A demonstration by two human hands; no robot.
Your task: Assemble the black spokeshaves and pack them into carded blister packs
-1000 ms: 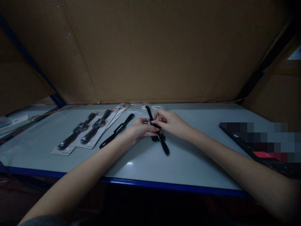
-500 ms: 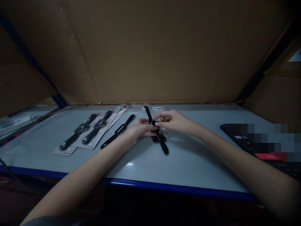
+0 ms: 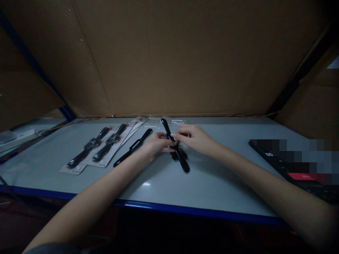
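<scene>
Both my hands meet at the middle of the grey table, pinching a glossy black watch strap (image 3: 182, 163) that runs diagonally from far left to near right. My left hand (image 3: 156, 145) holds it from the left, and the fingertips of my right hand (image 3: 193, 138) grip it near its centre. A dark piece (image 3: 175, 157) lies under the strap, partly hidden by it. Left of my left hand, a loose black strap (image 3: 134, 147) lies on the table. Beyond it are two black watches on white backing cards (image 3: 90, 147) (image 3: 109, 144).
Clear plastic packaging (image 3: 159, 122) lies at the table's back edge, below a cardboard wall (image 3: 169, 63) with thin wires along its foot. A black object (image 3: 267, 155), partly blurred out, sits at the right. The table's blue front edge (image 3: 132, 204) runs below my forearms.
My fingers have shifted slightly on the strap, and its far end has tilted a little to the left. The view has also moved slightly. The other straps and cards stay in place.
</scene>
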